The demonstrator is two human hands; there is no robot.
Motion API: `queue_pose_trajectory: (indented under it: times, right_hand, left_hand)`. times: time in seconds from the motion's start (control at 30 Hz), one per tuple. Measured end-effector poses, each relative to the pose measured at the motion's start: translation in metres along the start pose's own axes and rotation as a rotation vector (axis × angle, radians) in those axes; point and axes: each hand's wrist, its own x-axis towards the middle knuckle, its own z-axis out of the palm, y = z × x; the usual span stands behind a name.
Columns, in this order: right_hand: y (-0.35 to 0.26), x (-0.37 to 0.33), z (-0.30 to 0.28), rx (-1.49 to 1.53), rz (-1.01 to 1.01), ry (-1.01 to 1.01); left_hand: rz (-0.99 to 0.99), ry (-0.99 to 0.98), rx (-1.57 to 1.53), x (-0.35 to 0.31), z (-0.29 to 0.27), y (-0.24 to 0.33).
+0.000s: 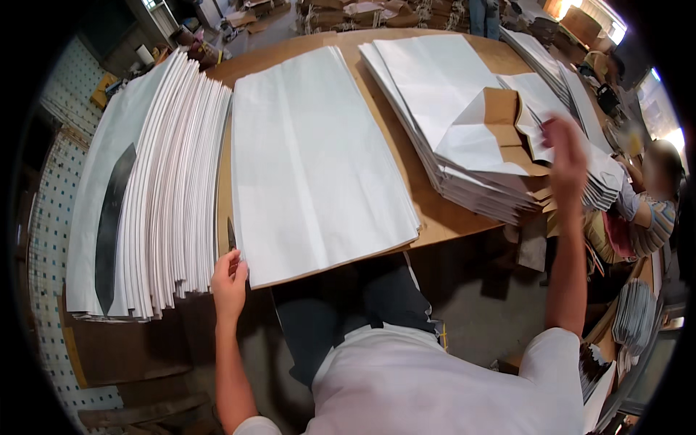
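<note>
My left hand [230,279] pinches the near left corner of the flat white paper sack [315,159] lying in the middle of the round wooden desk [435,210]. Its grip is pressed together on that corner. My right hand [568,156] is raised and blurred to the right of that sack, fingers loosely spread, holding nothing, above the stack of white sacks with brown folded ends [471,123]. To the left of the sack stands a fanned pile of white sacks [167,188].
</note>
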Motion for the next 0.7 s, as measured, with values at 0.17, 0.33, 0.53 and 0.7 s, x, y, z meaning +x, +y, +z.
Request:
queue_pose_trajectory:
  times: [0.17,0.33,0.53,0.7]
  right_hand:
    - [-0.042,-0.125,0.149,0.006,-0.104,-0.561]
    - [-0.005,-0.118,0.189,-0.011,-0.002,-0.564]
    - [0.004,-0.099,0.192,0.269,0.264,-0.747]
    - [-0.004,-0.094,0.18,0.295,0.282,-0.801]
  left_hand:
    - [0.004,0.03,-0.088,0.025,0.034,-0.015]
    - [-0.091,0.007,-0.303,0.034,0.026,-0.014]
    - [-0.163,-0.118,-0.364,0.052,0.017,-0.014]
    - [0.209,-0.142,-0.272,0.068,0.025,-0.015]
